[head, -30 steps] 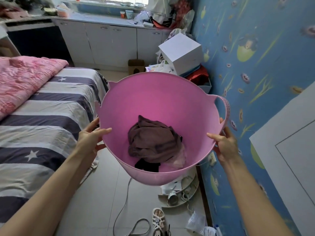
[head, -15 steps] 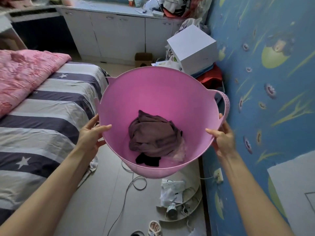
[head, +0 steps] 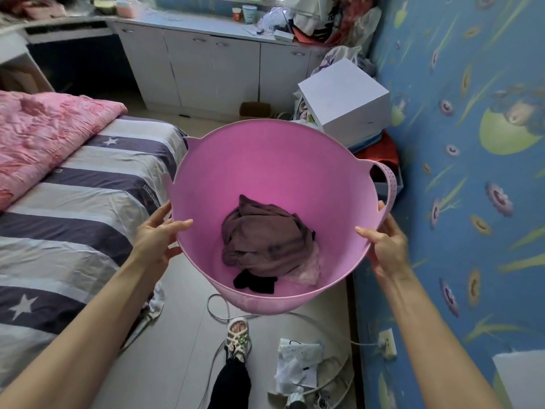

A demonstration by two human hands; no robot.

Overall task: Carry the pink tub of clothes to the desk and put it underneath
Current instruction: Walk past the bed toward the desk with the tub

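I hold a round pink tub in the air in front of me, above the floor. My left hand grips its left rim, thumb inside. My right hand grips the right rim just below the looped handle. A crumpled brown garment lies in the bottom, with a black piece and a pale pink piece beside it. The desk is at the far left, with a dark opening under it.
A bed with a striped star cover and pink quilt fills the left. White cabinets stand ahead. A white box sits on a pile by the blue wall. Cables, a bag and my sandalled foot are on the floor.
I have stepped forward along the aisle; the tub stays in both hands and sits a little lower in view. My foot now shows below it, and the cabinets look closer.
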